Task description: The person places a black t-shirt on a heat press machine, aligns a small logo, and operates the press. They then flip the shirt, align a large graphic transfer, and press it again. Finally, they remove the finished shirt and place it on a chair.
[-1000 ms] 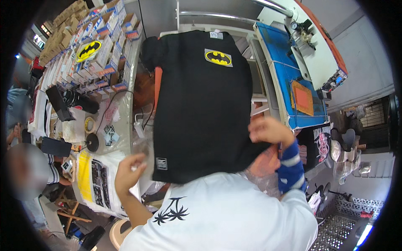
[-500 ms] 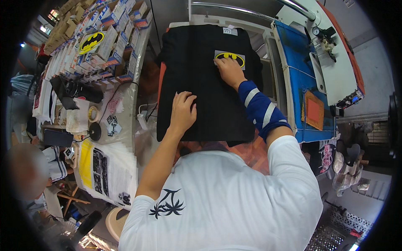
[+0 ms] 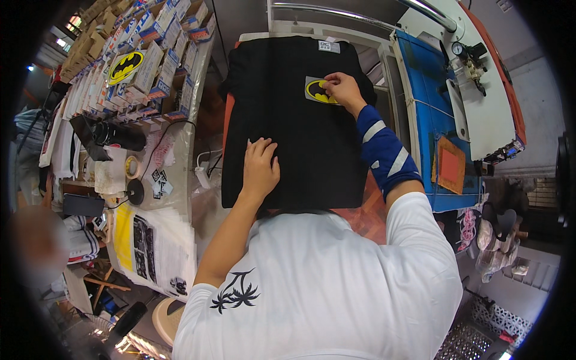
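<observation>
A black garment (image 3: 288, 162), apparently a shirt, lies spread over the board in front of me. On its upper right part rests a small transfer sheet (image 3: 312, 94) with a yellow oval and a black bat shape. My right hand (image 3: 344, 89) is at the sheet's upper right edge, its fingers bent and pinched together there, covering part of the print. Lower on the left side of the cloth, my left hand (image 3: 261, 163) lies flat with its fingers stretched out. A small white printed label (image 3: 329, 47) sits near the far edge of the garment.
Left of me, a plastic-covered table (image 3: 204, 90) carries stacked boxes (image 3: 144, 72), a tape roll (image 3: 132, 166) and a pile of printed sheets (image 3: 162, 240). To the right stands a blue padded press (image 3: 423, 114) with a pressure gauge (image 3: 458, 49). Another person is at the far left.
My right hand has shifted right, from the sheet's left part to its upper right edge. The sheet now sits slightly turned. My left hand has stayed on the cloth.
</observation>
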`<action>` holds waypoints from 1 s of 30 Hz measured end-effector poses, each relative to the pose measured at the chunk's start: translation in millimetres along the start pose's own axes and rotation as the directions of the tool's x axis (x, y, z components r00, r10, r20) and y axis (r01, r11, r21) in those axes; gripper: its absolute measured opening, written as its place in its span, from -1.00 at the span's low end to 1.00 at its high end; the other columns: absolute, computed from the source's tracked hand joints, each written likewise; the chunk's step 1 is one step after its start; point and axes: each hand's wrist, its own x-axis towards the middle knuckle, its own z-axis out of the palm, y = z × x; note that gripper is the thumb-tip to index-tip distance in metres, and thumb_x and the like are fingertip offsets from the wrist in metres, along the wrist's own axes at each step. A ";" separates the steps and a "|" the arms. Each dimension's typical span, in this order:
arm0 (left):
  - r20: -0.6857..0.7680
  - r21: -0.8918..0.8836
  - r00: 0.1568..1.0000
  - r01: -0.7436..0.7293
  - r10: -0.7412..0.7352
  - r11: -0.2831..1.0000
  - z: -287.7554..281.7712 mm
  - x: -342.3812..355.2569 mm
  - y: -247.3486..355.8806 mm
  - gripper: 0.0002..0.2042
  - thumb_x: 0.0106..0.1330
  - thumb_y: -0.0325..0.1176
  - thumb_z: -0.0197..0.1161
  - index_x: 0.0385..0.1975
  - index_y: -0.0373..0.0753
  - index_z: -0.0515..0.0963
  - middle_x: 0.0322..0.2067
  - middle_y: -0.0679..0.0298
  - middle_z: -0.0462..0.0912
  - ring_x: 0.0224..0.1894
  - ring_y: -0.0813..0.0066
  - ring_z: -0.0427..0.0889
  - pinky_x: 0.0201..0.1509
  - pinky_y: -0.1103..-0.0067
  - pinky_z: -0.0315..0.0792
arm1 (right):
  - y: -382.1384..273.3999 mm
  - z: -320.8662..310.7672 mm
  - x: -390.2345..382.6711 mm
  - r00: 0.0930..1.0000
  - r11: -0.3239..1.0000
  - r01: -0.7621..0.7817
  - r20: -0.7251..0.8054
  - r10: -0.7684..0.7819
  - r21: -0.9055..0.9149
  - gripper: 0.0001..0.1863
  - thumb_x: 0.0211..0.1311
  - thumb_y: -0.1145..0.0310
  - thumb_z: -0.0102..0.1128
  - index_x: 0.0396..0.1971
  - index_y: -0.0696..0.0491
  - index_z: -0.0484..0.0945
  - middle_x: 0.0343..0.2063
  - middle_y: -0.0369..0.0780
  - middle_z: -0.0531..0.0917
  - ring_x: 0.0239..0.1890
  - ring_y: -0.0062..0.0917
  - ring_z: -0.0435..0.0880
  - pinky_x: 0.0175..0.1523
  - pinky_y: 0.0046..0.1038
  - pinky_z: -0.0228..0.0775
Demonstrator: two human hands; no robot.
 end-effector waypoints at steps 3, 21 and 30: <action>0.003 0.002 1.000 -0.004 0.004 1.000 -0.5 0.7 1.2 -0.64 0.21 -0.51 0.28 0.05 -0.34 0.59 0.13 0.05 0.57 0.31 0.02 0.45 0.53 0.07 0.15 | 3.9 -7.9 -0.6 0.971 0.935 0.187 -0.090 -0.223 -0.302 -0.73 0.17 0.38 0.41 -0.13 0.12 0.73 -0.23 -0.10 0.79 -0.16 -0.28 0.79 0.00 -0.32 0.60; 0.156 -0.058 0.893 -0.418 0.421 0.907 59.4 80.6 67.2 -0.58 0.27 -0.37 0.31 0.15 -0.21 0.55 0.27 0.05 0.46 0.42 -0.02 0.33 0.56 -0.04 0.02 | 21.5 -77.9 -36.6 0.693 0.404 0.701 0.429 -0.579 -0.588 -0.84 0.17 0.47 0.37 -0.23 0.10 0.75 -0.20 -0.17 0.73 0.00 -0.18 0.63 0.10 -0.24 0.49; 0.410 0.139 0.823 -0.482 0.393 0.865 105.7 95.9 81.1 -0.47 0.49 -0.08 0.05 0.39 -0.17 0.38 0.45 0.00 0.25 0.53 -0.14 0.13 0.60 -0.02 -0.09 | -14.4 -79.0 16.1 0.805 0.620 0.516 0.582 -0.117 -0.590 -0.86 0.24 0.42 0.36 -0.23 0.07 0.77 -0.24 -0.11 0.79 -0.10 -0.16 0.75 0.03 -0.23 0.56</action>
